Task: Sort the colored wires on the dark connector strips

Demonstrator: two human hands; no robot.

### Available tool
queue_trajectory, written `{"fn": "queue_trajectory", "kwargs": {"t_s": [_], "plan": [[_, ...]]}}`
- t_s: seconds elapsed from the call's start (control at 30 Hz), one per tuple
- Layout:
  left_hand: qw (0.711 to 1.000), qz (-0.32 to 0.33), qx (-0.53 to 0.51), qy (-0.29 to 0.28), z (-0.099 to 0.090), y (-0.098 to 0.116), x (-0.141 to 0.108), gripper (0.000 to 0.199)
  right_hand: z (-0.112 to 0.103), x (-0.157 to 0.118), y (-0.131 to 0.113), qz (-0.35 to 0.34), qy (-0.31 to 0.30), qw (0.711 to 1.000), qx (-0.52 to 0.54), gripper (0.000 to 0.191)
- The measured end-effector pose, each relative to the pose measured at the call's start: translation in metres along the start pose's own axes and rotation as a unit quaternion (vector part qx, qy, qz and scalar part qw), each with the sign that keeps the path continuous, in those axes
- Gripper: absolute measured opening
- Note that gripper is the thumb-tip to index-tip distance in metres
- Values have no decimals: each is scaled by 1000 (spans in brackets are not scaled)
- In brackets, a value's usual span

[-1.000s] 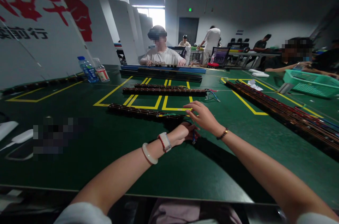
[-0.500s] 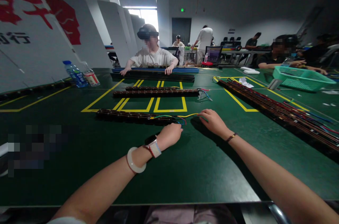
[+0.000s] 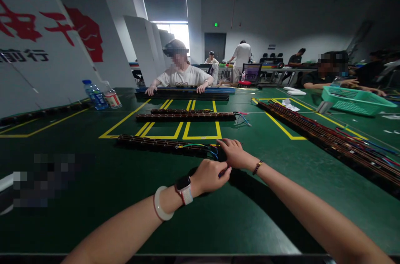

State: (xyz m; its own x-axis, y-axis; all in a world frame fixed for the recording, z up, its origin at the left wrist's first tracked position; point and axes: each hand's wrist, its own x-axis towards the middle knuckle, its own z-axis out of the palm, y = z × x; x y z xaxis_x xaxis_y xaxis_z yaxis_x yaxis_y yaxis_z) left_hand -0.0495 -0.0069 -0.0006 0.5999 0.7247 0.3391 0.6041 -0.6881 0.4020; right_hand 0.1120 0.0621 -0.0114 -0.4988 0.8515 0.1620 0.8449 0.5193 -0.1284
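A long dark strip point(image 3: 162, 145) lies on the green table, with yellow-green, blue and red wires point(image 3: 213, 153) at its right end. My left hand point(image 3: 210, 176) is closed just below that end, its fingers curled round something dark that I cannot make out. Close beside it, my right hand point(image 3: 233, 152) is bent over the wire ends, its fingers pressed together. What it holds is hidden. A thin yellow piece shows by its fingertips.
Two more dark strips point(image 3: 187, 118) lie beyond, inside yellow tape. A long wired bundle point(image 3: 325, 143) and a green basket point(image 3: 356, 101) are on the right. Bottles point(image 3: 95, 96) stand at the left. Across the table a person point(image 3: 181, 72) touches a long dark bar point(image 3: 184, 96).
My right hand has moved left, close to my left hand. My left hand has come slightly right and down, its fingers now round something dark. The camera view has tilted up.
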Motion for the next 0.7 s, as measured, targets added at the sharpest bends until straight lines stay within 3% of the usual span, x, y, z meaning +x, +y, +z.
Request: {"fn": "queue_trajectory", "kwargs": {"t_s": [0.1,0.23,0.33,0.47,0.63,0.7], "plan": [[980,-100,-173,0,4,-6,3,39,-3,3,1,39,-45,998,-17,71],[877,-226,-424,-28,13,-15,11,42,-16,2,4,74,-55,996,6,41],[826,-231,-513,-15,20,-19,14,41,-24,0,0,83,-53,995,3,28],[761,-262,-594,11,23,-23,13,34,-32,-5,-13,84,-20,993,-85,20],[630,-293,-719,14,18,-24,14,16,-34,-12,-29,50,-10,987,-154,21],[591,-293,-751,21,19,-26,15,15,-29,-13,-34,31,-24,985,-166,24]]}}
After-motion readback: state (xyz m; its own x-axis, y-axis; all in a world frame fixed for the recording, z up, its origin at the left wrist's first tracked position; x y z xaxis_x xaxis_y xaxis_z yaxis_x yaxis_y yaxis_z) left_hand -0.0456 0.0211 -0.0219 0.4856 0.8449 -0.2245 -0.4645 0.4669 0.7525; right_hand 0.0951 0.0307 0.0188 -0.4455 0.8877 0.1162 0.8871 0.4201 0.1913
